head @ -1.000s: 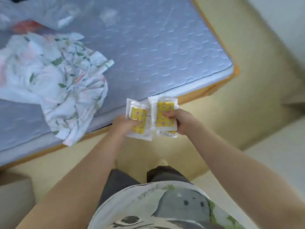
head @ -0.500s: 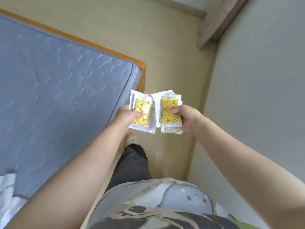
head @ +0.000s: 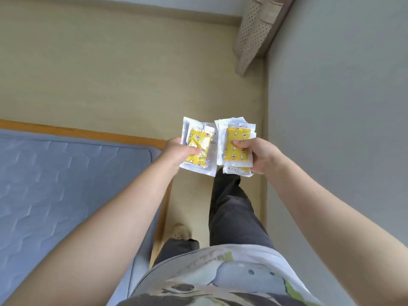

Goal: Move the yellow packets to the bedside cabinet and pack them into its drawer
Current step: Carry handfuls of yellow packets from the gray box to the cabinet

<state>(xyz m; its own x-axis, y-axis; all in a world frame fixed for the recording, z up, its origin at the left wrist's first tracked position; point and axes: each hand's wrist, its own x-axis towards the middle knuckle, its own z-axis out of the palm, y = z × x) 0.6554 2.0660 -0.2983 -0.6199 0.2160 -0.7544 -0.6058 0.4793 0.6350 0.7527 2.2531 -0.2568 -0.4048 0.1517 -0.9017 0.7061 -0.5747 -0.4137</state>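
Yellow packets [head: 237, 149] held in two bunches above the floor [head: 132, 74], just past the mattress [head: 66, 184] corner: left hand [head: 175, 152] pinches one, right hand [head: 259, 154] grips the other. Cabinet and drawer unseen; delivery and packing remain.

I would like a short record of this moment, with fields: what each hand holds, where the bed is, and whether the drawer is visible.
left hand: grips the left bundle of yellow packets
right hand: grips the right bundle of yellow packets
bundles: side by side, above the floor
mattress: on the person's left
drawer: not in view
packing: not yet done
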